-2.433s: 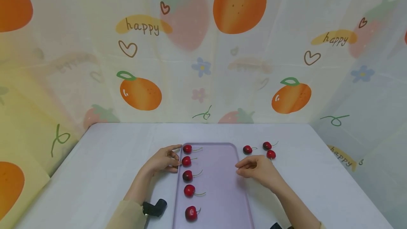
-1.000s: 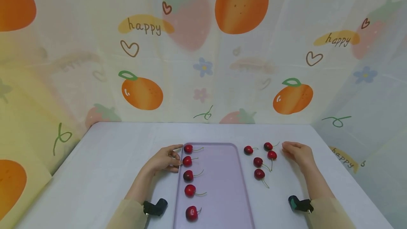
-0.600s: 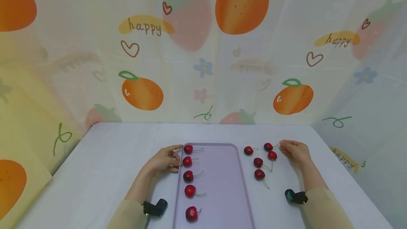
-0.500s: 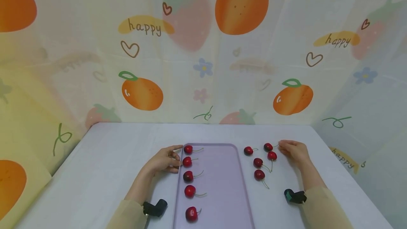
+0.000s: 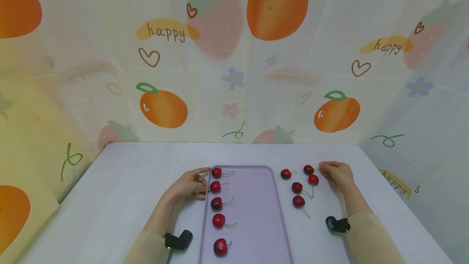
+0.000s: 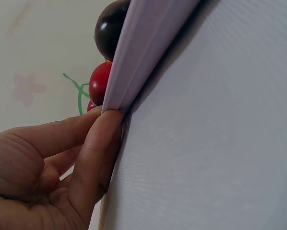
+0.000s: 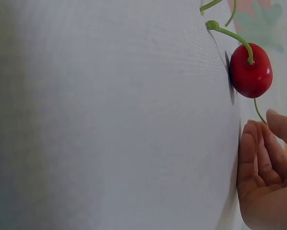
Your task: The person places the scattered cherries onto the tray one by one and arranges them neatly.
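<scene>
My left hand [image 5: 190, 183] pinches the left rim of a lilac tray [image 5: 253, 215]; in the left wrist view the thumb [image 6: 102, 132] lies against the tray's outer wall. Five red cherries with stems form a column along that side, among them a cherry [image 5: 221, 247] at the near end. To the right of the tray, my right hand [image 5: 338, 173] has thumb and fingertips together at the stem end of the farthest-right dark cherry [image 5: 308, 169], which rests on the table. The right wrist view shows a stem running between the thumb [image 7: 280, 125] and fingers.
Several more cherries lie on the white table right of the tray: one cherry [image 5: 286, 173] by the far corner, another cherry [image 5: 313, 179] beside the handled one, and a cherry [image 5: 298, 201] nearer me. A fruit-print cloth [image 5: 234, 105] hangs behind the table.
My right hand leaves the tray's right side, where two more cherries now lie, and goes right, then closes in leftward on the far cherry's stem. The left hand stays at the rim.
</scene>
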{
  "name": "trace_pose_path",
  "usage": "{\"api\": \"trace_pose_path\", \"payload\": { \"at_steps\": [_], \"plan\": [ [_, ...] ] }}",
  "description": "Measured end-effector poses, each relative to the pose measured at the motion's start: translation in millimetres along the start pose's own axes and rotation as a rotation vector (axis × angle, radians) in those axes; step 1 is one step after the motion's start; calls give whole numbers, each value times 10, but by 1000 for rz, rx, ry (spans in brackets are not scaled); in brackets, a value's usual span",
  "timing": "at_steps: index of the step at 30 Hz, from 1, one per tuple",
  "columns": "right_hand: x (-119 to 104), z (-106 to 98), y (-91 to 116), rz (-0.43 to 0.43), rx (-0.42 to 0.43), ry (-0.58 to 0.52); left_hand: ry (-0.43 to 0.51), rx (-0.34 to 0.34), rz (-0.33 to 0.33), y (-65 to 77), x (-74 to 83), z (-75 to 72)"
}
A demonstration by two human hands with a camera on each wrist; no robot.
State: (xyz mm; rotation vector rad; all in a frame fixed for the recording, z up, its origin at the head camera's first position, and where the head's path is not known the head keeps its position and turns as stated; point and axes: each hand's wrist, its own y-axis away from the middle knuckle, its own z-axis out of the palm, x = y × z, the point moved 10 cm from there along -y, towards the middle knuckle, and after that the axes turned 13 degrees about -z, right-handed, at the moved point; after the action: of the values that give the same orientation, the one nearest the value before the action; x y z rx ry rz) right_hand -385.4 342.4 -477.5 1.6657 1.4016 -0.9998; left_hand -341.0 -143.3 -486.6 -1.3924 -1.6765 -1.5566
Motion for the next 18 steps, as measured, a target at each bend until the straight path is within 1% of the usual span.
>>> {"api": "trace_pose_path", "payload": {
  "at_steps": [5, 13, 18],
  "plan": [
    [-3, 3, -8, -11, 8, 22, -8, 13, -9, -1, -11, -10],
    [-27, 1, -1, -31, 15, 13, -14, 9, -6, 10, 3, -4],
    [-31, -8, 14, -12, 26, 0, -10, 11, -9, 7, 4, -5]
  ]
}}
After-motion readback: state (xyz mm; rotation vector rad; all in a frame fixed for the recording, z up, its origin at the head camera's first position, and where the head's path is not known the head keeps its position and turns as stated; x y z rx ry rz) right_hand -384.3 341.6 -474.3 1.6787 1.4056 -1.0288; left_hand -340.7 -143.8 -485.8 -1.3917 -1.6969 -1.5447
